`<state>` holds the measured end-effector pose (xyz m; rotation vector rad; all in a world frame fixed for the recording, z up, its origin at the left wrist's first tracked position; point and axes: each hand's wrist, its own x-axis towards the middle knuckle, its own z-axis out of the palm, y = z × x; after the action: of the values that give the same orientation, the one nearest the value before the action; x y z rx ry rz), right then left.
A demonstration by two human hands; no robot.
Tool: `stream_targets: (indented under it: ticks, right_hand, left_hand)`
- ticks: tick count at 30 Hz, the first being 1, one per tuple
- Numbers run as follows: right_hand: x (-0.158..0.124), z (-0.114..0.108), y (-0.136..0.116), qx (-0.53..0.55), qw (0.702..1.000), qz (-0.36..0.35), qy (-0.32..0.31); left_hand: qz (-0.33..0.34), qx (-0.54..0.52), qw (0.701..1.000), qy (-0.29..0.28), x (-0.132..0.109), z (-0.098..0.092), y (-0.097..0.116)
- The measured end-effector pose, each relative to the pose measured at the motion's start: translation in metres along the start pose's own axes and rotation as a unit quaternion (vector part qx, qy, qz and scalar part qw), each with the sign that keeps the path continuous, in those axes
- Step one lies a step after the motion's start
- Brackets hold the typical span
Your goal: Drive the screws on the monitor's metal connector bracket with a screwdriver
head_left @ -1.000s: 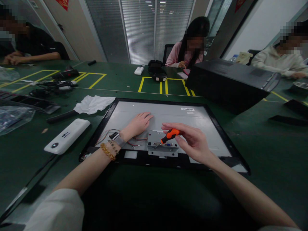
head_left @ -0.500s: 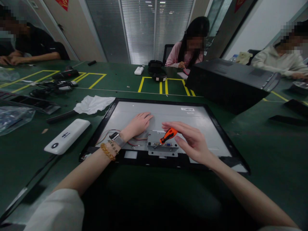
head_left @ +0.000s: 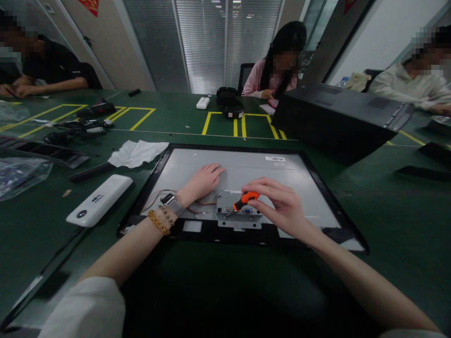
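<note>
My right hand (head_left: 278, 204) pinches the handle of an orange and black screwdriver (head_left: 245, 200) between thumb and fingers. The tool slants down to the left, its tip at the row of ports on a metal bracket (head_left: 225, 199). That bracket sits at the near edge of a flat display panel (head_left: 246, 166) with a grey metal back and black frame. My left hand (head_left: 202, 183) lies flat on the grey back, left of the bracket, fingers stretched out and holding nothing. Thin coloured wires (head_left: 202, 203) run beneath my left wrist toward the bracket.
Left of the panel lie a white power bank (head_left: 100, 201) with a cable, a crumpled white tissue (head_left: 137, 154) and a plastic bag (head_left: 21, 176). A large black casing (head_left: 338, 122) stands at the back right. Three people sit around the green table (head_left: 398, 220).
My right fingers have closed around the screwdriver handle, which has tilted lower. The left hand stays where it was on the panel.
</note>
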<state>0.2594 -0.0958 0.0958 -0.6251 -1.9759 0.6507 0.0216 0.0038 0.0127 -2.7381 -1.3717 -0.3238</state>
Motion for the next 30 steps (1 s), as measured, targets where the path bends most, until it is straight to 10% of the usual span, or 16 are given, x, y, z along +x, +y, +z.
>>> stream_targets:
  ticks: [30]
  right_hand:
    - [-0.0008,-0.0002,0.0019,-0.011,1.000,0.007,0.013]
  left_hand:
    - [0.002,0.010,1.000,0.003,0.0005,-0.0023,0.0018]
